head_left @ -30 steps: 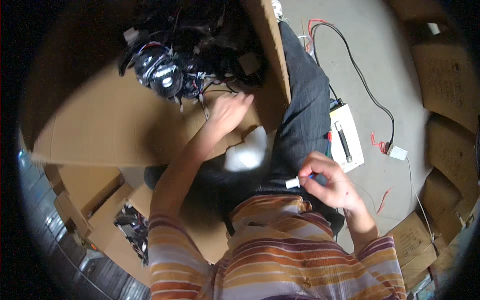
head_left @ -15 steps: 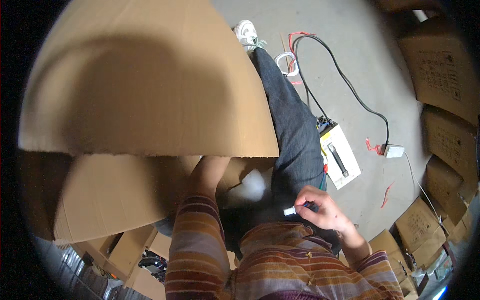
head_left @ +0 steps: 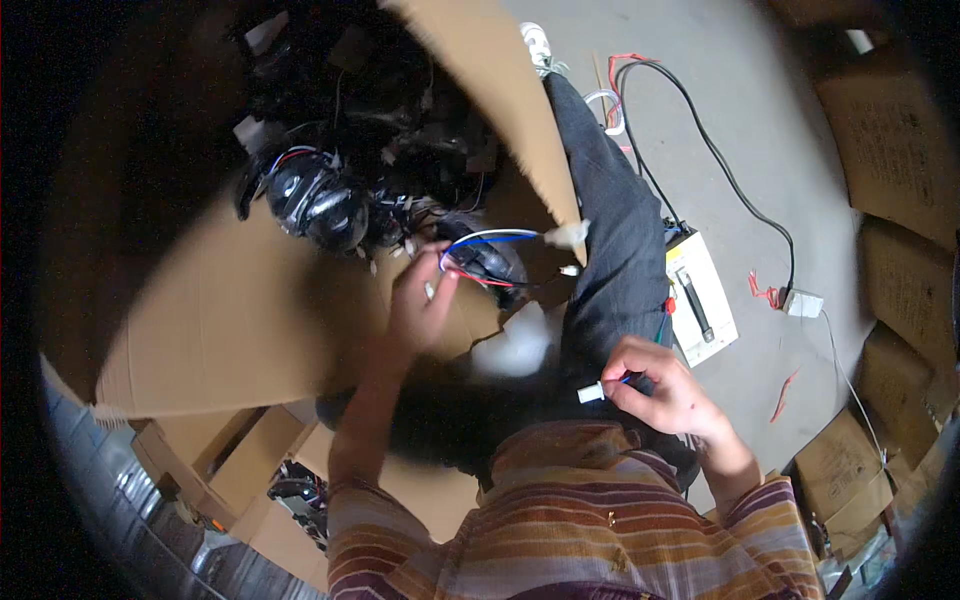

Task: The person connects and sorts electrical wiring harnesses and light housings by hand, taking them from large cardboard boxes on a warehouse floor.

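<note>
My left hand reaches into a large open carton, its fingers pinched on a loop of white, blue and red wires. The wires run to a glossy black part beside the hand. White connectors show near the wire ends. Several more black parts with thin leads lie heaped in the carton, many lost in dark shadow. In front of my body, my right hand pinches a white plug connector with blue wire behind it.
A white and yellow box-shaped device with a black handle stands right of my leg. A black cable loops across the floor to a small white box. Closed cartons line the right. Another open carton sits at lower left.
The carton's flap has swung up and away, exposing the black parts. My left hand has come into view holding wires. The right hand keeps its plug connector, barely moved.
</note>
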The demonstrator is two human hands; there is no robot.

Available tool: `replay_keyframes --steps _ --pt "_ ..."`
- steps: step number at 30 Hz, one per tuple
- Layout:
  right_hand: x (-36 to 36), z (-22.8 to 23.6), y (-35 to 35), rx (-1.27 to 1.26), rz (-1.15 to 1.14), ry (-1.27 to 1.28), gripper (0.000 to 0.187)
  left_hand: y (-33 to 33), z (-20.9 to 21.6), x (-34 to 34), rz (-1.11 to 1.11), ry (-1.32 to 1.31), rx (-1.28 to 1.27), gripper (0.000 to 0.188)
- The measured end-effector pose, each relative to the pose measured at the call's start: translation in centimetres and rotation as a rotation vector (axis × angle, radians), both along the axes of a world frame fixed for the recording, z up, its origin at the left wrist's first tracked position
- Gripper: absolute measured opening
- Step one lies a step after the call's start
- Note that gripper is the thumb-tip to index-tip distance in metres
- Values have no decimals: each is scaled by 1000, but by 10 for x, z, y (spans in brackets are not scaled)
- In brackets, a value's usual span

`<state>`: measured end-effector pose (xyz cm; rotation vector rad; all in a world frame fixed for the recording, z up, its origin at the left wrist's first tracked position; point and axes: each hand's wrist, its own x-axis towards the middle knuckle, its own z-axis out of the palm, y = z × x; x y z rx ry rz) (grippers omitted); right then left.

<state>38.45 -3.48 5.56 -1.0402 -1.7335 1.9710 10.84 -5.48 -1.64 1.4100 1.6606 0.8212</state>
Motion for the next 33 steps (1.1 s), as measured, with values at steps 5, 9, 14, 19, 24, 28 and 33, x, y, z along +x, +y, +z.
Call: replay_keyframes --steps 5,9,14,19,24,28,33 --pt "-14 22 -17 8 69 -12 6 -55 39 41 209 -524 18 14" --pt "-24 31 -37 -4 116 -25 7 -79 56 47 259 -603 -87 18" --pt "-28 35 -58 -49 175 -46 8 -105 64 42 267 -689 -213 24" --pt "-34 41 -65 -40 227 -60 9 -119 69 45 288 -567 -235 27" --pt "-36 43 -73 -9 261 -31 8 -131 76 42 143 -440 -177 27" --pt "-40 48 -75 -36 235 -31 7 -137 84 45 95 -359 -162 21" --pt "-46 52 -70 148 136 17 6 -138 86 48 33 -222 -72 18"
